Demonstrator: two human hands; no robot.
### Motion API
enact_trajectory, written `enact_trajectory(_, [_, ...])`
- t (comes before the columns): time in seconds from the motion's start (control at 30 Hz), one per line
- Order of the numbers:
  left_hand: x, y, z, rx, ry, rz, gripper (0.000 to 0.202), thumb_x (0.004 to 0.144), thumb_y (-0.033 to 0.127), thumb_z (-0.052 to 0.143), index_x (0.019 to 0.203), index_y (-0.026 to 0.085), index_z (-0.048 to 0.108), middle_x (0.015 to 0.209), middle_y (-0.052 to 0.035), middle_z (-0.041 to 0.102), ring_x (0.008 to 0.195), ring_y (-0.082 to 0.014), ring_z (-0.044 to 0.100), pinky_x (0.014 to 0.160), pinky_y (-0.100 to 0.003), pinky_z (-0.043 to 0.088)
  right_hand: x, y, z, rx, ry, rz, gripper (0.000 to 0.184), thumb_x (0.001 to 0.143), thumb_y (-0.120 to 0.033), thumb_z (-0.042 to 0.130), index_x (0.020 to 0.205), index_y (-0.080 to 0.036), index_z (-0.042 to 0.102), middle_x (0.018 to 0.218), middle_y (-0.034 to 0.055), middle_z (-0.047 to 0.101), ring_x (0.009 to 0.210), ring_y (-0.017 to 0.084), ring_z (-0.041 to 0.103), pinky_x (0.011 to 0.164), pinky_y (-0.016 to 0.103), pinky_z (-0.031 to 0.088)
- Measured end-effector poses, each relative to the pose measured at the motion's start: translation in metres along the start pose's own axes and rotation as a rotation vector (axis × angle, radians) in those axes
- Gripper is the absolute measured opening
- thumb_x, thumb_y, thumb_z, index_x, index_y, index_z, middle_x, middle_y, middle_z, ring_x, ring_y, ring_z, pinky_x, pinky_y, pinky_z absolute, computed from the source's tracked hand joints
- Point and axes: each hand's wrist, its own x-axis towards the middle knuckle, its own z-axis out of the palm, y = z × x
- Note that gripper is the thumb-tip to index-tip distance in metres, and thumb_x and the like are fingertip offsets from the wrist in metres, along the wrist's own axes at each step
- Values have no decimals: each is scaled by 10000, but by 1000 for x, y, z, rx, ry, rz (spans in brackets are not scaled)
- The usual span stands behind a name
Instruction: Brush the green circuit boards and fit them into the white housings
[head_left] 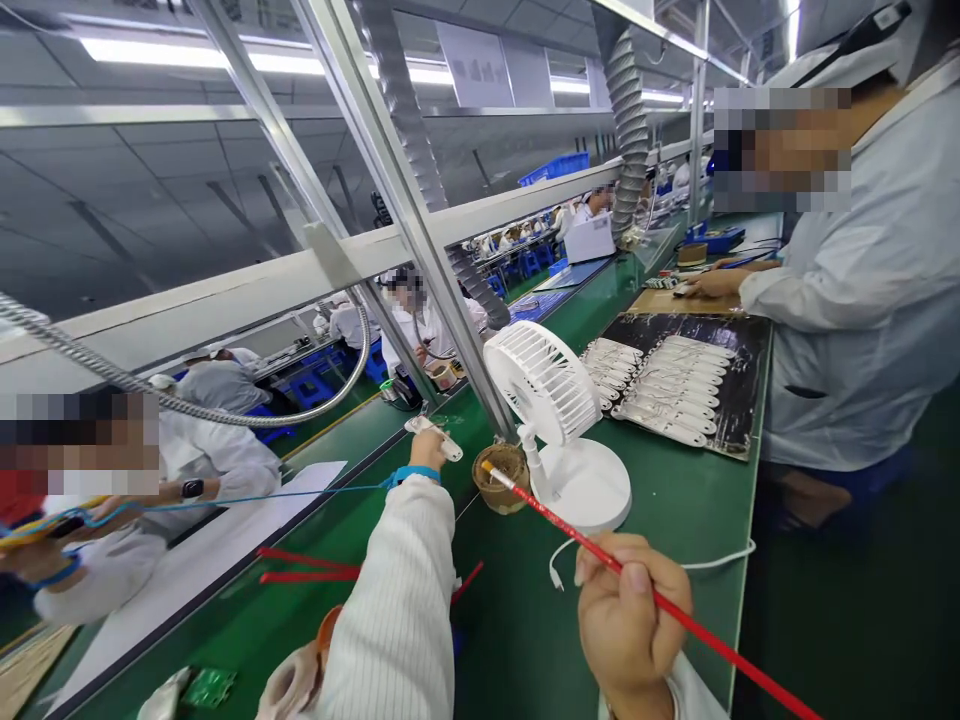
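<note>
Rows of slim white pieces (682,384) lie on a black board (739,432) on the table (667,500), though whether those are finished or waiting cannot be told. One single piece (453,451) seems to be in work, away from the rows, gripped in the left hand (427,450), whose fingers are mostly hidden. The right hand (634,615) pinches a red brush (559,520), its bristles at the brown pot (500,492) and apart from that piece. The piece lies ahead of the right hand, beyond the pot and to its left.
</note>
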Motion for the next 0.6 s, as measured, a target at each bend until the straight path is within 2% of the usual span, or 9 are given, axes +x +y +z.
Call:
enact_trajectory(0.13, [-40, 0, -19, -191, -101, -98, 331, 867, 303, 540, 1165, 161, 528, 1155, -87, 563, 952, -200, 588, 776, -395, 515, -3, -7, -2, -7, 46, -106, 144, 847, -91, 405, 906, -166, 512, 674, -10, 556, 467, 131, 504, 382, 284, 433])
enact_trajectory(0.23, [-90, -4, -51, -315, -210, -162, 246, 855, 182, 540, 1098, 144, 551, 1065, -72, 598, 882, -169, 609, 733, -338, 524, -6, -23, -3, -34, 105, -200, 108, 830, -125, 457, 908, -165, 520, 631, -27, 541, 448, 136, 496, 361, 277, 415])
enact_trajectory(0.3, [-128, -8, -84, -377, -290, -214, 258, 784, 16, 519, 1005, 136, 575, 960, -59, 622, 823, -143, 629, 724, -285, 517, -9, -39, -2, -65, 144, -240, 78, 824, -154, 478, 888, -163, 523, 598, -34, 525, 430, 139, 484, 345, 277, 403])
enact_trajectory(0.37, [-164, -11, -122, -423, -358, -253, 273, 712, -15, 533, 925, 146, 593, 888, -48, 632, 775, -148, 641, 703, -279, 517, -12, -59, 2, -112, 196, -257, 49, 830, -194, 482, 865, -171, 509, 564, -44, 494, 398, 138, 456, 317, 275, 380])
enact_trajectory(0.43, [-194, -15, -161, -449, -428, -280, 231, 689, 47, 582, 894, 151, 604, 854, -45, 637, 739, -162, 641, 675, -293, 519, -15, -80, 10, -167, 260, -249, 58, 846, -248, 472, 846, -191, 481, 537, -51, 453, 378, 143, 433, 302, 281, 360])
enact_trajectory(0.53, [-224, -22, -213, -452, -487, -298, 232, 705, 210, 651, 927, 172, 596, 852, -38, 643, 714, -164, 636, 655, -296, 514, -19, -109, 26, -241, 317, -208, 142, 867, -335, 470, 791, -224, 427, 573, -38, 374, 402, 149, 422, 326, 311, 357])
enact_trajectory(0.6, [-236, -26, -240, -432, -459, -291, 260, 751, 343, 637, 941, 177, 577, 834, -36, 640, 674, -152, 625, 623, -284, 504, -21, -121, 35, -229, 225, -114, 263, 865, -473, 454, 757, -251, 362, 619, -30, 307, 424, 144, 397, 340, 315, 347])
